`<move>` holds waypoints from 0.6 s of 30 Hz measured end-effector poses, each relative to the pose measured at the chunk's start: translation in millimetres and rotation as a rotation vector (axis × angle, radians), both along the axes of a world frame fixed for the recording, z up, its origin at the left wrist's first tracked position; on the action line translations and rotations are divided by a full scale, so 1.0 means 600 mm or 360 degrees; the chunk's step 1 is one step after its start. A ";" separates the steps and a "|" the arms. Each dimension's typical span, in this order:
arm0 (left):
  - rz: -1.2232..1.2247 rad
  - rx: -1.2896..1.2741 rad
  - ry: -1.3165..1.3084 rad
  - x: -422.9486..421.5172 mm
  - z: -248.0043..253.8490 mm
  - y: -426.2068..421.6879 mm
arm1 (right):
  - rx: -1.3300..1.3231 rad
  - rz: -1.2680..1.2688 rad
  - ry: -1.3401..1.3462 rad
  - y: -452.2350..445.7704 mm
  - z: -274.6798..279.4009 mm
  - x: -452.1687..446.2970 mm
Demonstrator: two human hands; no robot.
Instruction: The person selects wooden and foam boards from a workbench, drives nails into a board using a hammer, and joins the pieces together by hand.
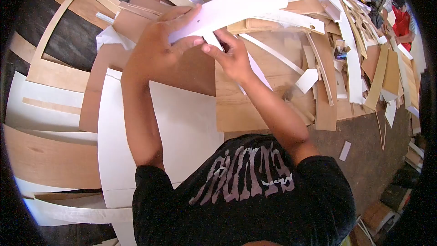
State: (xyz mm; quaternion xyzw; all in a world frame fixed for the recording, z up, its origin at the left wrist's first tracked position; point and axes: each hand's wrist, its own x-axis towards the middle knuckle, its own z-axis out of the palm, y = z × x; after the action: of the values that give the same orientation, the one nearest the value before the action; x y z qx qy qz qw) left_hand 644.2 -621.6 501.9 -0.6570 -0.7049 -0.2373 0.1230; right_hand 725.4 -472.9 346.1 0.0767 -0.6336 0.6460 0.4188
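Observation:
My left hand (166, 34) is closed around the near end of a white board (236, 7), thumb below and fingers over the edge. The board is held up in front of me, with a small dark hole near the gripped end. Just under it, my right hand (233, 57) pinches a narrow white strip (210, 41) between thumb and fingers. The strip's upper end meets or passes behind the board; I cannot tell whether they are joined. Another white length (259, 73) shows beyond my right wrist, perhaps the same strip.
Below my hands is a wooden work surface (264, 105). Offcuts and white strips pile up at right, including a pointed white piece (307, 81). A large white panel (182, 118) and brown boards (50, 155) lie at left. A person in red (401, 25) is at far right.

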 end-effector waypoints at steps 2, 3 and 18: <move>-0.0003 -0.0004 0.0071 0.006 0.001 0.000 | -0.0023 0.0036 -0.0025 -0.003 0.000 0.003; 0.0032 -0.0020 0.0099 0.010 0.001 0.000 | -0.0047 0.0074 -0.0054 -0.005 -0.001 0.003; 0.0164 0.0020 0.0001 0.041 -0.001 0.018 | -0.0028 0.0077 -0.0078 0.016 0.002 0.015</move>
State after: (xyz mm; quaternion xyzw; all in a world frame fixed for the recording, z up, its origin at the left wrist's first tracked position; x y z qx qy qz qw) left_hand 668.6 -611.1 501.4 -0.6191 -0.7362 -0.2349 0.1396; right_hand 734.6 -463.6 347.5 0.0723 -0.6359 0.6632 0.3880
